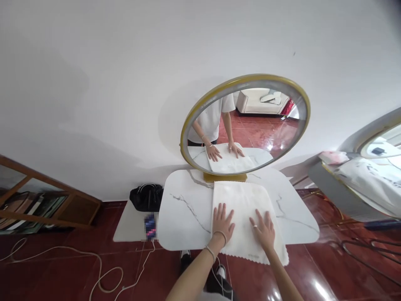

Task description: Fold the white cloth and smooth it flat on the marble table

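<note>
A white cloth (241, 200) with a scalloped edge lies on the marble-patterned table (184, 213), its near end hanging past the front edge. My left hand (223, 223) rests flat on the cloth's left side, fingers spread, with bands around the wrist. On the right half of the cloth lies my right hand (263, 230), also flat with fingers apart and a ring on one finger. Neither hand grips anything. Behind the cloth stands a round gold-framed mirror (250, 129), which reflects both hands and the cloth.
To the left, a black bag (146, 197) and a phone (151, 228) with a cable lie on a low white surface. More cable (100, 267) loops across the red floor. A wooden shelf (75, 209) stands far left. On the right, another table (354, 188) carries a white bag.
</note>
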{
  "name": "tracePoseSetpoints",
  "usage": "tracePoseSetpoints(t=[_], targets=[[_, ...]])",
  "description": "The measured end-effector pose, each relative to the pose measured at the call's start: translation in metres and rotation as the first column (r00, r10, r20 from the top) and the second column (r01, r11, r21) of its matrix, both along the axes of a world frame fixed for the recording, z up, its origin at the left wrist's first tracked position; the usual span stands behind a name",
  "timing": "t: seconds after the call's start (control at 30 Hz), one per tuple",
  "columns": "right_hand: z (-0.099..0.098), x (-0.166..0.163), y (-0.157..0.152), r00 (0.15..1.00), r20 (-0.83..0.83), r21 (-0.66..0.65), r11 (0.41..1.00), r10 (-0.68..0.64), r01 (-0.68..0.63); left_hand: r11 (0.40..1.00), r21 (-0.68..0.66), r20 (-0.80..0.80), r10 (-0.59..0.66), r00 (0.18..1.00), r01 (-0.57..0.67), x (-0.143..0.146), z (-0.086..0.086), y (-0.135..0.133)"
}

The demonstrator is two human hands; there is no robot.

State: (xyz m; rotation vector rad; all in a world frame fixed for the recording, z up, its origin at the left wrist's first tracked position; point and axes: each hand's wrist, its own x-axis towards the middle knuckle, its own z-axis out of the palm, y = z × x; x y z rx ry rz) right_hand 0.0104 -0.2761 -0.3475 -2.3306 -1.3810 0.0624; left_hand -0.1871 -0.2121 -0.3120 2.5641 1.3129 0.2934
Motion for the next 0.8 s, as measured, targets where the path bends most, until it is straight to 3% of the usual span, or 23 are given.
tracePoseSetpoints(t=[0.07,0.13,0.27,0.37,0.43,0.5,0.57,0.63,0.8], targets=[[-0.004,0.009,0.003,0.997,-0.048,-0.003,0.998,-0.057,0.057,1.000,0.002,0.013,0.013,1.000,-0.013,0.003,-0.001,-0.005],[-0.005,0.002,0.004,0.999,-0.032,-0.008,1.000,-0.013,0.013,0.999,0.014,0.018,0.050,0.999,-0.051,-0.004,-0.004,-0.012],[-0.004,-0.037,-0.006,0.991,0.057,-0.032,0.993,0.120,-0.118,0.992,0.003,-0.012,0.129,0.992,-0.129,-0.040,-0.006,-0.031],[-0.005,-0.066,-0.019,0.971,0.075,-0.056,0.973,0.226,-0.222,0.968,-0.068,-0.040,0.238,0.970,-0.240,-0.067,0.002,-0.040],[-0.005,-0.079,-0.026,0.959,0.070,-0.058,0.961,0.275,-0.271,0.906,-0.141,-0.034,0.399,0.916,-0.400,-0.080,0.012,-0.036],[-0.003,-0.089,-0.028,0.951,0.064,-0.068,0.952,0.302,-0.298,0.791,-0.225,0.007,0.584,0.811,-0.568,-0.089,0.024,-0.022],[-0.001,-0.095,-0.028,0.952,0.056,-0.101,0.951,0.299,-0.293,0.705,-0.293,0.050,0.686,0.726,-0.646,-0.095,0.035,0.002],[0.001,-0.099,-0.025,0.953,0.047,-0.131,0.948,0.299,-0.291,0.712,-0.336,0.085,0.676,0.732,-0.617,-0.099,0.045,0.028],[-0.008,-0.101,-0.019,0.967,0.053,-0.084,0.966,0.250,-0.245,0.825,-0.418,0.175,0.483,0.858,-0.379,-0.099,0.069,0.077]])
